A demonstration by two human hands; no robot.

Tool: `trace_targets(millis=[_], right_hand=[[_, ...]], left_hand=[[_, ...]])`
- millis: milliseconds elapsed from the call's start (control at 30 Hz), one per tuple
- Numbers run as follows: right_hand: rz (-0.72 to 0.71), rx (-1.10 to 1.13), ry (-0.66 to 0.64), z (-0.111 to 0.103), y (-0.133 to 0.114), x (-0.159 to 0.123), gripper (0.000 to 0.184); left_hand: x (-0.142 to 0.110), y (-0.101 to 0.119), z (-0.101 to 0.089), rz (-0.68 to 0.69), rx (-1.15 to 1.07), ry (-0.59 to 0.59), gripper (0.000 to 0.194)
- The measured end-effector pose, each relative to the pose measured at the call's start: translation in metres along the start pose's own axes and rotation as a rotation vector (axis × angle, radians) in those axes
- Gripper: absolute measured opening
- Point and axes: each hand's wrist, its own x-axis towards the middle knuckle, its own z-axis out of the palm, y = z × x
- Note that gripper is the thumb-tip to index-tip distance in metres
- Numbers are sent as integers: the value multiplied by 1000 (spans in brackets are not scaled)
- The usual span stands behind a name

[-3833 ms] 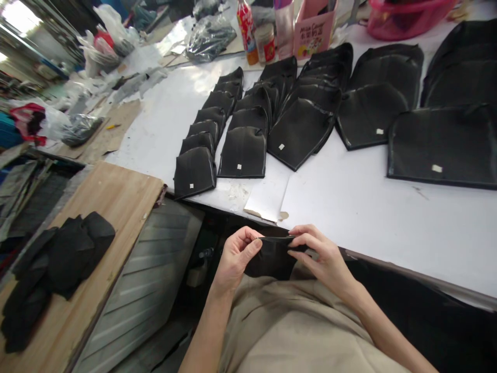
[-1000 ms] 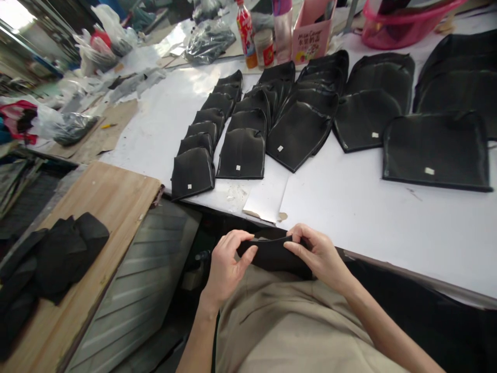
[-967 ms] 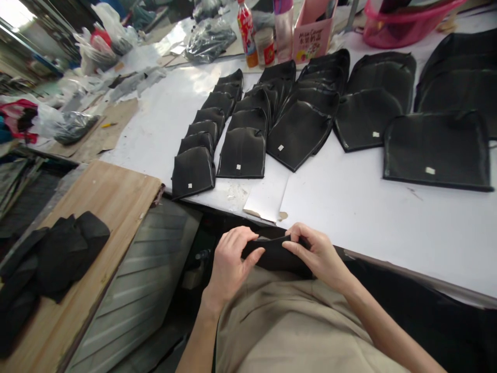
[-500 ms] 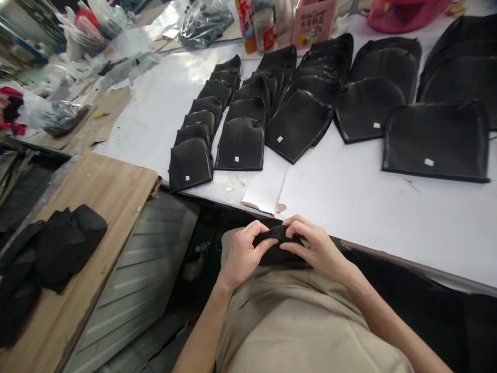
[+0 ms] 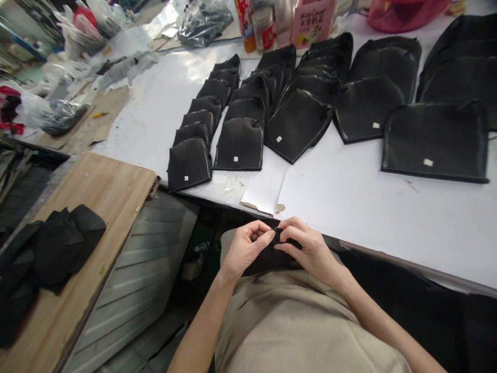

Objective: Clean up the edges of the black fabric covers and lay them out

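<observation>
Between my two hands, just off the table's front edge, is a black fabric piece [image 5: 267,260] whose lower part hangs against my lap. My left hand [image 5: 248,244] pinches its top edge with thumb and forefinger. Close beside it, my right hand [image 5: 305,241] grips the same edge with curled fingers and thumb. The fingertips of both hands nearly meet at a small dark fold. The exact shape of the piece is hidden by my fingers. Beyond, on the white table [image 5: 330,191], flat black pieces [image 5: 240,142] lie in overlapping rows, the front ones bearing small white stickers.
To the left, a wooden board [image 5: 116,178] holds crumpled black cloth [image 5: 62,248]. A pink box [image 5: 313,23], a jar [image 5: 264,28] and a pink basin [image 5: 407,13] stand at the back. Plastic bags [image 5: 205,23] and a yellow cutter [image 5: 100,114] lie farther left.
My left hand's fingertips have shifted along the edge toward my right hand, and the right has moved slightly left. The black strip that showed between the hands is now mostly covered.
</observation>
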Motion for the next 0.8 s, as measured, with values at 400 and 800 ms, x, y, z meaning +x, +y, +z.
trace_targets(millis=[400, 800], right_hand=[[158, 184, -40, -4, 4, -2, 12], [439, 536, 14, 1, 2, 6, 19]], left_hand=[[4, -3, 3, -20, 14, -20, 22], [2, 0, 10, -15, 50, -30, 20]])
